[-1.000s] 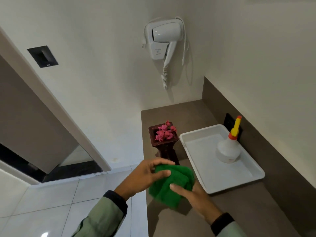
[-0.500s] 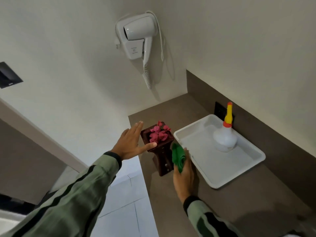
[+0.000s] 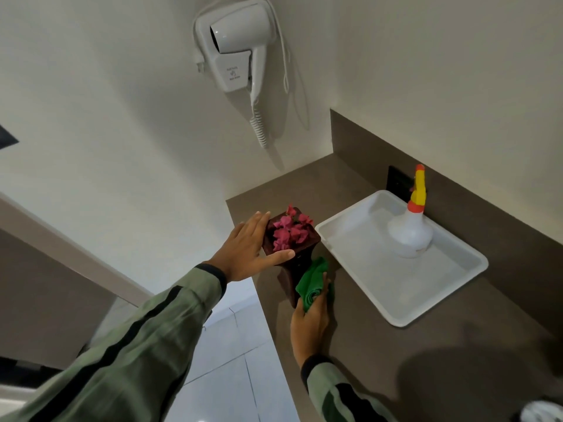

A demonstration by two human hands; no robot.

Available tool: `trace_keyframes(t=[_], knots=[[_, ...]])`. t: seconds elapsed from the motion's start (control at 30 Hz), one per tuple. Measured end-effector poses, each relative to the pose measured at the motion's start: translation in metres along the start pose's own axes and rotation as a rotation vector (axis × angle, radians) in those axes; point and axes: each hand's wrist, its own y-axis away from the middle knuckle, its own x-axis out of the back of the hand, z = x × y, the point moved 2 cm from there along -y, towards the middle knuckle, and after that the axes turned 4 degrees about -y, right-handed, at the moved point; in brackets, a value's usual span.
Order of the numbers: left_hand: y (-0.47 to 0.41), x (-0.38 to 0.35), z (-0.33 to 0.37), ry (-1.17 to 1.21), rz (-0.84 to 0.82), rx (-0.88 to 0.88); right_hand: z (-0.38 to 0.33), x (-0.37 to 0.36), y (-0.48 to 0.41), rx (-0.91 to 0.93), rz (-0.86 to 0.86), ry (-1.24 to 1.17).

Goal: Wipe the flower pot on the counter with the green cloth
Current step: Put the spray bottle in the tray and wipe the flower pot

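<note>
Left arm: reaching forward, fully extended, in a green sleeve with a dark stripe.
Left hand (image 3: 248, 250): lying open and flat, 4 fingers together, thumb spreading along the flower pot (image 3: 291, 263) rim.
Right hand (image 3: 310, 315): closing around the green cloth (image 3: 311, 283), pressing it against the pot's side, wrist low.

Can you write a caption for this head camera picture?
Left hand steadies flower pot; right hand presses green cloth against it.
</note>
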Motion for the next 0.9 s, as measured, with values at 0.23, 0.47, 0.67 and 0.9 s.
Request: trace_keyframes(t=[0.23,0.47,0.67,0.9], knots=[[0.0,0.005,0.004,-0.016,0.006,-0.002,0.002,0.003,0.011,-0.01,-0.051,0.038],[0.001,0.005,0.002,-0.078,-0.048,0.01,0.005,0.002,0.046,0.023,-0.343,0.156],[0.002,0.006,0.001,-0.105,-0.056,0.024,-0.01,0.035,0.037,0.116,-0.233,0.034],[0.001,0.005,-0.001,-0.094,-0.056,0.007,-0.069,0.036,-0.02,0.055,0.005,-0.241]])
